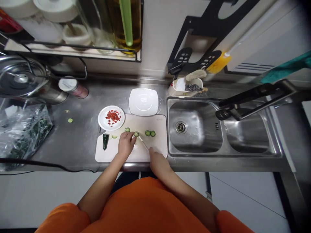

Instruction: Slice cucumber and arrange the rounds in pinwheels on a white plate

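Note:
My right hand (159, 161) is closed round the handle of a small knife (143, 143), its blade pointing up and left over the white cutting board (155, 123). At the blade's tip is a cucumber slice (136, 133), which the bent fingers of my left hand (125, 144) hold at its edge. Another cucumber slice (127, 129) lies just beyond that hand. Two round cucumber slices (150, 133) rest side by side on the right of the board. A dark green cucumber end piece (105, 141) and a pale sliver (114, 137) lie on the left.
A plate of chopped red pieces (101, 121) overlaps the board's upper left corner. Behind the board stands a white square dish (143, 102). To the right is a double steel sink (196, 126); to the left are a plastic bag of greens (26, 136), a can (74, 88) and a pot (52, 92).

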Action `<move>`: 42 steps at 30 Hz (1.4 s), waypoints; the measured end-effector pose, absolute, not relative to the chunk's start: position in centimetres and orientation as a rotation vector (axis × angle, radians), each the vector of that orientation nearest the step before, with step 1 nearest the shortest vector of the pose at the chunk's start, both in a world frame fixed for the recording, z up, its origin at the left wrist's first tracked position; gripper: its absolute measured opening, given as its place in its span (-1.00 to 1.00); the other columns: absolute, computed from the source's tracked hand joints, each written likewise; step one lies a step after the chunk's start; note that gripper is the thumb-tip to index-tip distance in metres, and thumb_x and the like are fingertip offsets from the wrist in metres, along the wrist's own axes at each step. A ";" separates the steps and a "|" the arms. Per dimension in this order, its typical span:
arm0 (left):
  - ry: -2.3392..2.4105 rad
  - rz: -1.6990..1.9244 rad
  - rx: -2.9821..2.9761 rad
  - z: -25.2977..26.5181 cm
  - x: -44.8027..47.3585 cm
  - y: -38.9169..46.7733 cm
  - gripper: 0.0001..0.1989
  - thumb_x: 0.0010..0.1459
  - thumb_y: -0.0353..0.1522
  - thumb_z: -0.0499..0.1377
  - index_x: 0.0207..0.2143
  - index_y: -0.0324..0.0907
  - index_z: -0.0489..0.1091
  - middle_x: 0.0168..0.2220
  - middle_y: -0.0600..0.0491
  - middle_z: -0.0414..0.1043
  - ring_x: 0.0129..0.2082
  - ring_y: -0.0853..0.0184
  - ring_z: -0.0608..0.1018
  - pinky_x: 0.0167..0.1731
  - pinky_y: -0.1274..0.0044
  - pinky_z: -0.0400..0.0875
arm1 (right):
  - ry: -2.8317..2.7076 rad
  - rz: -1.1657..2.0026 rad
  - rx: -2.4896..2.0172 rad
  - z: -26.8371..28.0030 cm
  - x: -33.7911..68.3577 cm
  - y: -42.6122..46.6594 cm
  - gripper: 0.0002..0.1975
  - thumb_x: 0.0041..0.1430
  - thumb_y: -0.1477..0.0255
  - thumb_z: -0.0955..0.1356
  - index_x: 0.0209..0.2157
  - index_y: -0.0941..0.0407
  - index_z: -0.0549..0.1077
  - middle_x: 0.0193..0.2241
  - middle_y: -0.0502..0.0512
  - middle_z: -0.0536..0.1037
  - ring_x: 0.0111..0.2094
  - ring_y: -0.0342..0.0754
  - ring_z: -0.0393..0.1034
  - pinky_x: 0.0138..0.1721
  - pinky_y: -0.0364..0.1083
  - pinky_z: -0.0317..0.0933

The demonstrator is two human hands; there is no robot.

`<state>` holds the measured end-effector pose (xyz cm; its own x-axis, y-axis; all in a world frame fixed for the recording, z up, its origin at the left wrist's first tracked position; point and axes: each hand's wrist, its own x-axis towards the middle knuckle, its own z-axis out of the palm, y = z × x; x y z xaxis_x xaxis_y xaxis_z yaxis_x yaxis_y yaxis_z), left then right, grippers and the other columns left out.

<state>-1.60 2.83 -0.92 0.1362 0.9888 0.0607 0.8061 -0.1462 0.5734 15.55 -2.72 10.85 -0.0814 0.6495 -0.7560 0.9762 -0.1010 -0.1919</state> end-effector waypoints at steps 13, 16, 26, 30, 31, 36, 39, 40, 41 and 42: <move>1.699 0.652 2.003 -1.1 -1.6 3.1 -0.77 0.12 -0.34 0.13 -0.18 -0.18 0.46 -0.28 -0.04 0.43 -0.22 0.23 0.41 -0.11 0.40 0.33 | 1.741 -1.030 1.766 10.8 14.8 -2.2 -0.61 0.21 0.69 0.07 0.03 0.19 0.18 -0.26 0.27 0.52 -0.16 0.05 0.45 -0.28 -0.10 0.27; 1.700 0.649 2.007 -1.2 -1.6 3.1 -0.78 0.12 -0.34 0.13 -0.19 -0.17 0.47 -0.28 -0.04 0.43 -0.22 0.23 0.41 -0.11 0.40 0.33 | 1.746 -1.025 1.778 10.7 14.8 -2.2 -0.62 0.20 0.69 0.06 0.00 0.19 0.21 -0.27 0.26 0.52 -0.17 0.07 0.46 -0.29 -0.08 0.28; 1.699 0.641 1.998 -1.2 -1.6 3.2 -0.77 0.12 -0.33 0.13 -0.17 -0.17 0.46 -0.28 -0.04 0.43 -0.21 0.22 0.41 -0.10 0.40 0.33 | 1.708 -1.069 1.762 10.9 14.4 -1.6 -0.62 0.17 0.71 0.07 -0.02 0.20 0.21 -0.26 0.27 0.53 -0.17 0.07 0.46 -0.29 -0.07 0.28; 1.706 0.636 1.983 -1.2 -1.6 3.3 -0.77 0.11 -0.33 0.13 -0.18 -0.16 0.46 -0.28 -0.04 0.44 -0.21 0.21 0.42 -0.12 0.39 0.34 | 1.695 -1.092 1.757 10.9 14.1 -1.3 -0.62 0.16 0.72 0.07 -0.02 0.22 0.21 -0.23 0.30 0.52 -0.15 0.07 0.45 -0.26 -0.07 0.27; 1.709 0.634 1.977 -1.3 -1.6 3.3 -0.78 0.11 -0.33 0.13 -0.19 -0.15 0.46 -0.28 -0.04 0.44 -0.20 0.21 0.42 -0.12 0.39 0.34 | 1.692 -1.095 1.756 10.9 14.1 -1.3 -0.62 0.16 0.72 0.07 -0.01 0.23 0.21 -0.22 0.31 0.51 -0.14 0.07 0.44 -0.25 -0.07 0.26; 1.729 0.615 1.935 -1.0 -1.5 3.6 -0.80 0.10 -0.33 0.13 -0.23 -0.16 0.46 -0.31 -0.03 0.44 -0.20 0.20 0.44 -0.13 0.38 0.34 | 1.686 -1.121 1.740 10.9 14.3 -1.4 -0.59 0.14 0.73 0.08 0.02 0.24 0.18 -0.20 0.32 0.51 -0.13 0.06 0.43 -0.23 -0.07 0.25; 1.750 0.607 1.902 -0.5 -1.2 3.9 -0.83 0.07 -0.32 0.15 -0.28 -0.16 0.46 -0.35 -0.02 0.44 -0.23 0.21 0.45 -0.15 0.38 0.34 | 1.666 -1.139 1.744 11.0 15.1 -2.0 -0.58 0.13 0.72 0.09 0.02 0.22 0.18 -0.19 0.30 0.50 -0.13 0.08 0.42 -0.23 -0.06 0.24; 1.753 0.605 1.892 -0.3 -1.1 4.0 -0.85 0.06 -0.32 0.16 -0.30 -0.16 0.45 -0.36 -0.01 0.44 -0.25 0.21 0.45 -0.17 0.39 0.34 | 1.650 -1.147 1.749 11.0 15.4 -2.3 -0.58 0.12 0.71 0.10 0.02 0.21 0.19 -0.19 0.29 0.50 -0.12 0.08 0.42 -0.23 -0.07 0.24; 1.753 0.600 1.882 -0.1 -1.0 4.1 -0.86 0.05 -0.32 0.16 -0.32 -0.16 0.44 -0.38 -0.01 0.44 -0.27 0.22 0.46 -0.18 0.40 0.34 | 1.632 -1.156 1.754 11.0 15.8 -2.6 -0.59 0.12 0.70 0.11 0.01 0.20 0.20 -0.19 0.28 0.50 -0.12 0.07 0.42 -0.24 -0.07 0.23; 1.753 0.593 1.870 0.1 -1.0 4.2 -0.88 0.05 -0.32 0.17 -0.35 -0.16 0.44 -0.39 0.00 0.44 -0.30 0.24 0.46 -0.21 0.41 0.34 | 1.620 -1.166 1.757 10.9 16.2 -3.0 -0.59 0.12 0.70 0.12 0.00 0.18 0.21 -0.20 0.26 0.51 -0.13 0.07 0.42 -0.25 -0.09 0.23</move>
<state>-0.96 4.19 0.07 0.0736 0.9970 -0.0256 0.7764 -0.0412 0.6289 16.21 -2.96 10.94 -0.0623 0.5555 -0.8292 0.9626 -0.1860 -0.1969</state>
